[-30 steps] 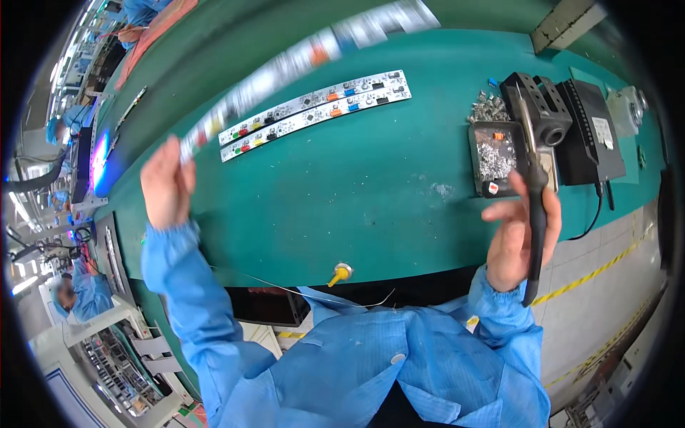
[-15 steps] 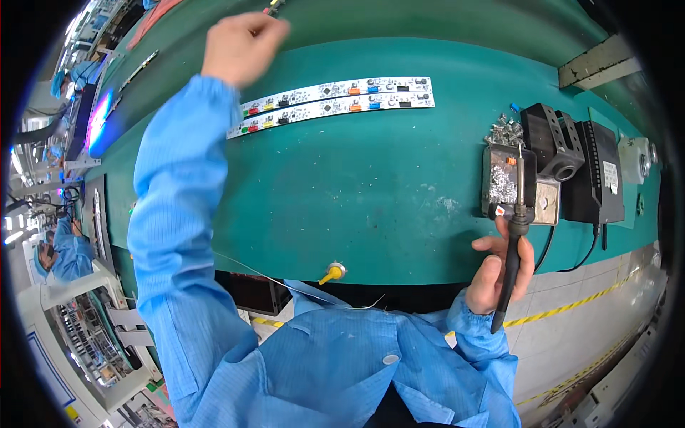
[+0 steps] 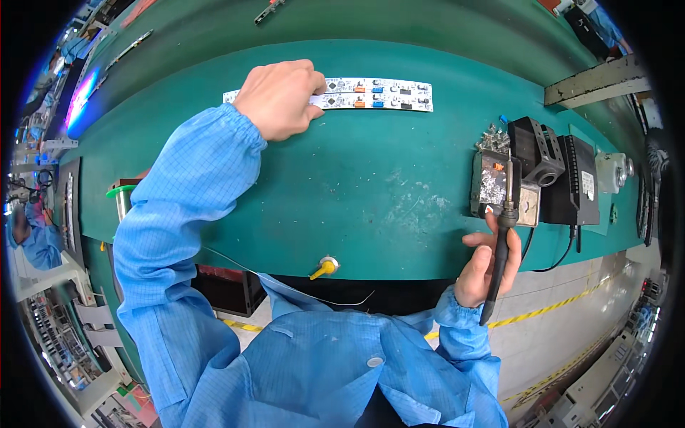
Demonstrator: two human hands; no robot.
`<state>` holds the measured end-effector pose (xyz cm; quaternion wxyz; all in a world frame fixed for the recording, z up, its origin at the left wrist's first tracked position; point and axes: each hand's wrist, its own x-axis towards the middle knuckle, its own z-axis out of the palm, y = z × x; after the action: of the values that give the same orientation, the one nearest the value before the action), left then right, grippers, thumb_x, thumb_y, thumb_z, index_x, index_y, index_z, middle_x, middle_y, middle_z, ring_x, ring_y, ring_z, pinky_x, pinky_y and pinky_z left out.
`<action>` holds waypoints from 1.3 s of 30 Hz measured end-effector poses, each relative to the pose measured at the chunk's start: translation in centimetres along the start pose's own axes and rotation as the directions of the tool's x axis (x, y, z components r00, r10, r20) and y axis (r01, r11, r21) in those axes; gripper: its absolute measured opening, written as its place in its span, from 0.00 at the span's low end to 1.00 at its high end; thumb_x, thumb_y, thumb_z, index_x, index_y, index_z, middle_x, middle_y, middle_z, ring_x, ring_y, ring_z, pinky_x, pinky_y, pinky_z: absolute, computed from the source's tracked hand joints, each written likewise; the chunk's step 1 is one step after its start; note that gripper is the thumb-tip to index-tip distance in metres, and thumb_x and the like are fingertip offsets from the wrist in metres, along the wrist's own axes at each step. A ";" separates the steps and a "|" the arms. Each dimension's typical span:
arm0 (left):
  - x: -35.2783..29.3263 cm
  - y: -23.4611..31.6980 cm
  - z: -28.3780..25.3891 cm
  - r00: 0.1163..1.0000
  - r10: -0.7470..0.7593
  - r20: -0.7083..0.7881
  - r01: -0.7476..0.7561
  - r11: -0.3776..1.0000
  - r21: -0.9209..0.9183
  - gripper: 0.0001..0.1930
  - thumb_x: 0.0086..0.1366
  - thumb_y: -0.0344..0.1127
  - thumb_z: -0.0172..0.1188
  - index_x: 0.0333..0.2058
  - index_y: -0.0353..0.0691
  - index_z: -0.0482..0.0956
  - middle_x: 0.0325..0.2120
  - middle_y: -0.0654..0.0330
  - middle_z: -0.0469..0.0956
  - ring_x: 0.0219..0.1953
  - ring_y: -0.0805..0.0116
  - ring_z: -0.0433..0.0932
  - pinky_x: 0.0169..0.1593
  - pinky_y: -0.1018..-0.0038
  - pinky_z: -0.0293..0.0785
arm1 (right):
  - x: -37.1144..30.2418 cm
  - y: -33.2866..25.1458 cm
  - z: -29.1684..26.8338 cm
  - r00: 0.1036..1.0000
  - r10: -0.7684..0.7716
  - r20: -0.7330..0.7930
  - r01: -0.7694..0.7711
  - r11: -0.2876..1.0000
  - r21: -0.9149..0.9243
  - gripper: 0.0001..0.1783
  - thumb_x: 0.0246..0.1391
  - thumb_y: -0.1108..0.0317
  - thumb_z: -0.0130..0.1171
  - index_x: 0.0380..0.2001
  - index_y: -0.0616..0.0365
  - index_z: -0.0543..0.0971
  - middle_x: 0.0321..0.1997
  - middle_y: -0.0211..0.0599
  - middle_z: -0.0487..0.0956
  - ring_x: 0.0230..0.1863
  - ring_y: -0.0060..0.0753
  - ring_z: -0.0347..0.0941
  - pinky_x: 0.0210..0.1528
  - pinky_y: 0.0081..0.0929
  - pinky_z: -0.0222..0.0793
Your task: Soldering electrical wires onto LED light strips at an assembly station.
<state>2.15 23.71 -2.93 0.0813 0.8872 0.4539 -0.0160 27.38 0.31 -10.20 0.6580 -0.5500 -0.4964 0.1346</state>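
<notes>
Two long white circuit boards point(image 3: 397, 95) lie side by side on the green mat, with orange, blue and black parts on their right halves. My left hand point(image 3: 278, 100) reaches over their left part, thumb at the near edge and fingers bent across toward the far side, gripping them. It hides the middle and much of the left of both boards. In my right hand point(image 3: 486, 267), at the right edge of the bench, is a black-handled soldering iron point(image 3: 502, 246). Its metal shaft points away from me, over the solder tray point(image 3: 491, 187).
A black iron holder point(image 3: 535, 151) and a black soldering station point(image 3: 579, 178) stand on the right, a jar point(image 3: 612, 171) beyond. A yellow-tipped knob point(image 3: 325, 267) sits at the near edge. A solder spool point(image 3: 123, 200) is at left. A thin wire point(image 3: 235, 264) trails over my clothing.
My left hand has come back from the far left and down onto the two boards. My right hand still holds the soldering iron in much the same pose. The whole view has shifted slightly.
</notes>
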 end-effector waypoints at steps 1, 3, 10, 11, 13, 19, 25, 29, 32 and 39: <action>-0.1 0.0 0.0 1.000 0.008 0.008 -0.008 1.000 0.007 0.13 0.54 0.37 0.63 0.38 0.38 0.79 0.34 0.57 0.76 0.39 0.56 0.75 0.40 0.63 0.72 | 0.0 0.0 0.0 1.000 -0.007 0.006 0.007 1.000 -0.005 0.26 0.56 0.68 0.52 0.57 0.65 0.62 0.48 0.66 0.73 0.30 0.32 0.75 0.40 0.28 0.71; -0.2 0.0 -0.2 1.000 0.018 0.012 -0.018 1.000 0.002 0.13 0.54 0.37 0.63 0.38 0.38 0.79 0.34 0.56 0.76 0.38 0.55 0.76 0.40 0.62 0.72 | -0.1 -0.1 -0.1 1.000 -0.014 0.006 0.014 1.000 0.005 0.26 0.56 0.68 0.53 0.57 0.65 0.62 0.48 0.66 0.73 0.30 0.32 0.75 0.39 0.28 0.71; -3.5 2.1 -0.7 0.987 0.154 0.043 -0.149 0.984 -0.098 0.11 0.50 0.35 0.65 0.32 0.37 0.78 0.30 0.55 0.75 0.35 0.54 0.76 0.38 0.62 0.71 | -0.3 0.0 0.0 1.000 -0.009 0.010 0.009 1.000 -0.019 0.26 0.57 0.67 0.53 0.57 0.65 0.62 0.49 0.65 0.72 0.31 0.31 0.75 0.39 0.25 0.71; -4.7 2.7 -0.6 0.975 0.223 0.013 -0.218 0.964 -0.153 0.11 0.49 0.35 0.66 0.30 0.37 0.77 0.29 0.55 0.74 0.35 0.54 0.76 0.37 0.63 0.71 | -0.1 -0.2 0.2 0.999 -0.024 0.026 0.025 0.999 -0.030 0.26 0.57 0.67 0.52 0.57 0.64 0.62 0.50 0.65 0.72 0.31 0.31 0.75 0.40 0.26 0.71; -6.9 4.5 -0.5 0.965 0.262 0.031 -0.254 0.954 -0.156 0.11 0.48 0.34 0.66 0.29 0.37 0.77 0.28 0.56 0.74 0.34 0.55 0.75 0.35 0.65 0.71 | -0.6 -0.2 0.0 0.997 -0.035 0.072 0.036 0.999 -0.019 0.27 0.57 0.68 0.53 0.57 0.64 0.61 0.51 0.64 0.72 0.35 0.35 0.76 0.41 0.28 0.72; -9.5 6.7 1.4 0.951 0.307 -0.050 -0.311 0.939 -0.149 0.11 0.44 0.32 0.66 0.26 0.38 0.74 0.26 0.59 0.71 0.30 0.60 0.73 0.29 0.67 0.70 | -0.7 -0.3 0.2 0.940 -0.112 0.322 0.141 0.988 -0.069 0.28 0.53 0.72 0.59 0.56 0.63 0.64 0.50 0.63 0.73 0.43 0.44 0.75 0.45 0.36 0.72; -15.6 10.8 2.8 0.896 0.437 -0.086 -0.425 0.781 -0.458 0.17 0.38 0.30 0.66 0.32 0.40 0.77 0.29 0.59 0.72 0.30 0.62 0.73 0.31 0.68 0.69 | -0.9 -0.4 0.0 0.948 -0.077 0.309 0.109 0.990 -0.086 0.28 0.52 0.70 0.60 0.56 0.62 0.64 0.48 0.64 0.74 0.40 0.41 0.75 0.46 0.36 0.70; -18.3 12.3 7.4 0.867 0.478 -0.143 -0.498 0.812 -0.304 0.13 0.46 0.31 0.64 0.33 0.36 0.78 0.26 0.61 0.73 0.29 0.66 0.73 0.30 0.71 0.69 | -1.2 -0.3 0.2 0.959 -0.050 0.279 0.068 0.996 -0.056 0.28 0.52 0.70 0.60 0.56 0.62 0.64 0.48 0.64 0.74 0.41 0.41 0.75 0.48 0.37 0.69; -19.0 12.6 8.4 0.875 0.477 -0.081 -0.479 0.830 -0.287 0.11 0.48 0.28 0.63 0.33 0.35 0.78 0.26 0.60 0.73 0.24 0.68 0.72 0.25 0.75 0.68 | -1.5 -0.3 0.3 0.978 -0.013 0.209 0.029 0.997 -0.073 0.29 0.53 0.68 0.60 0.56 0.62 0.64 0.49 0.63 0.73 0.43 0.42 0.74 0.50 0.40 0.66; -17.1 15.0 7.4 0.956 0.004 -0.293 -0.268 0.415 -0.869 0.09 0.45 0.21 0.63 0.29 0.33 0.77 0.19 0.57 0.75 0.14 0.70 0.72 0.15 0.78 0.64 | -3.6 -5.2 0.4 0.825 0.070 0.561 -0.250 0.935 0.251 0.32 0.53 0.69 0.60 0.60 0.50 0.60 0.49 0.66 0.71 0.25 0.29 0.71 0.29 0.28 0.68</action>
<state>4.59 0.21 -6.49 0.4870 0.7337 0.3238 0.3459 23.47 -3.95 -7.64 0.5550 -0.4175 -0.5858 0.4176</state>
